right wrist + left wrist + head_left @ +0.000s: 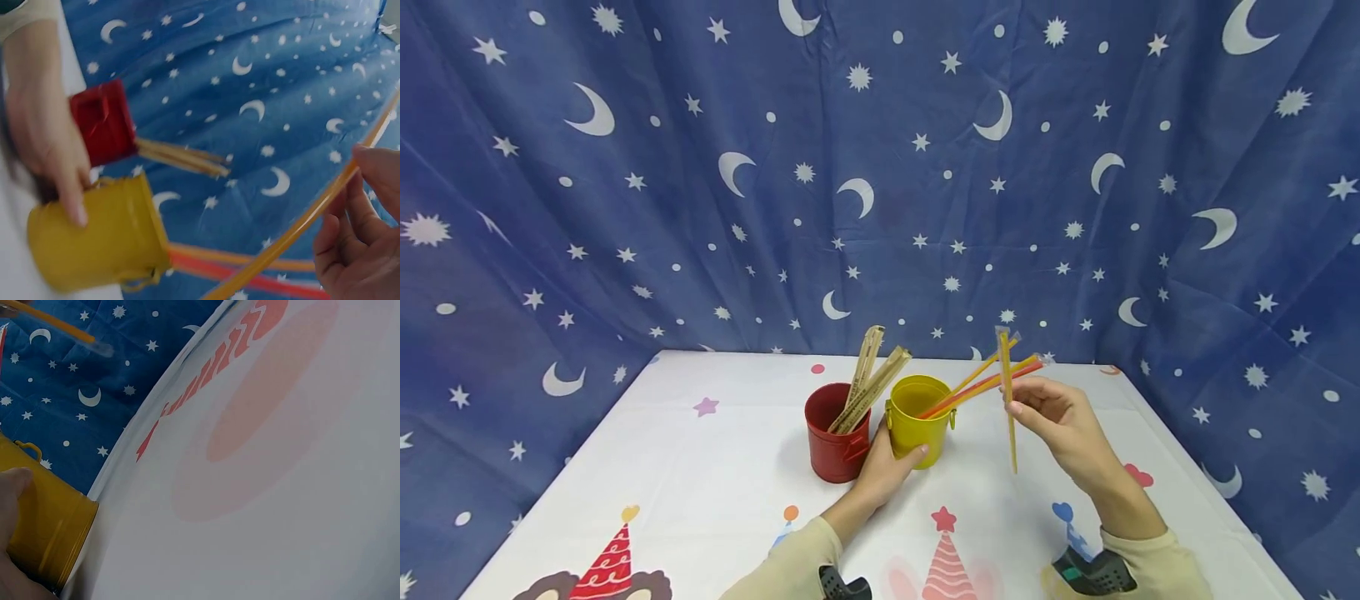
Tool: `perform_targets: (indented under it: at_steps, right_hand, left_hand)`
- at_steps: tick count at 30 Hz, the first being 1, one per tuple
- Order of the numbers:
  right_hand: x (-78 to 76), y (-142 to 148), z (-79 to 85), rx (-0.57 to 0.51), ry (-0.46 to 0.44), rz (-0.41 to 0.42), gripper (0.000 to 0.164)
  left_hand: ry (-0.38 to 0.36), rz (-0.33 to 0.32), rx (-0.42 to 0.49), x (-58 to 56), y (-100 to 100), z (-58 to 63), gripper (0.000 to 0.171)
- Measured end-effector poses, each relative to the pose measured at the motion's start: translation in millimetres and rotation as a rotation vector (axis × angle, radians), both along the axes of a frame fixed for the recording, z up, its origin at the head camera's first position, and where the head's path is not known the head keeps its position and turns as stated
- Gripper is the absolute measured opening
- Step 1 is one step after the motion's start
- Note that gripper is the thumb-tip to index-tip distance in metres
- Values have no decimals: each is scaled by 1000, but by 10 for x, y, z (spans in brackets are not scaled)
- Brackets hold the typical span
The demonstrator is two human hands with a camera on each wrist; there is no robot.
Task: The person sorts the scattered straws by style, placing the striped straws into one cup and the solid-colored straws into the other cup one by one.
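Observation:
My left hand (886, 473) grips the side of a small yellow metal bucket (919, 440), thumb across its front. Several orange and red straws (973, 390) lean out of that bucket to the right. To the right of the bucket, my right hand (1063, 423) pinches a yellow-orange straw (1006, 371) in a clear wrapper between thumb and fingers. It stands nearly upright in the head view, its lower end above the table. In the right wrist view, the held straw (294, 228) runs diagonally past the bucket.
A red bucket (833, 454) stands just left of the yellow one, holding several thin brown paper-wrapped sticks (876, 390). A white cloth with party-hat prints covers the table (715, 467). Behind hangs a blue curtain (895, 208) with moons and stars.

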State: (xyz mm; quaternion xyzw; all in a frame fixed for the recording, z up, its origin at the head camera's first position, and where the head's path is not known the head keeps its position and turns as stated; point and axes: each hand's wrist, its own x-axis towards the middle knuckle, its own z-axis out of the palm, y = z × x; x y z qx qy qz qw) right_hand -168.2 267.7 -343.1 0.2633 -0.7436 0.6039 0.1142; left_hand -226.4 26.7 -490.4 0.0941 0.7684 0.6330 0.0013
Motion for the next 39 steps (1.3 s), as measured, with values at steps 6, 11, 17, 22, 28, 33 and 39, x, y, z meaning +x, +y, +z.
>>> perform_targets:
  at_steps: [6, 11, 17, 22, 28, 33, 39]
  right_hand:
    - [16, -169, 148, -239, 79, -3, 29]
    - [19, -213, 193, -394, 151, 25, 31]
    - [31, -208, 182, -529, 204, -33, 26]
    - [3, -223, 148, -668, 276, -7, 23]
    - [-45, -278, 68, -658, 249, -152, 18]
    - [-91, -328, -4, -538, 189, -245, 15]
    - [-149, -377, -82, -490, 132, -251, 13]
  left_hand:
    - [11, -8, 6, -7, 21, 19, 87]
    - [12, -14, 10, -28, 6, 22, 88]
    - [10, -19, 11, -27, -15, 10, 89]
    - [18, -21, 8, -7, -12, 3, 88]
    - [-2, -9, -9, 20, -9, -21, 86]
    - [-14, -3, -25, 16, 4, -4, 86]
    - [-9, 7, -32, 8, 8, 9, 87]
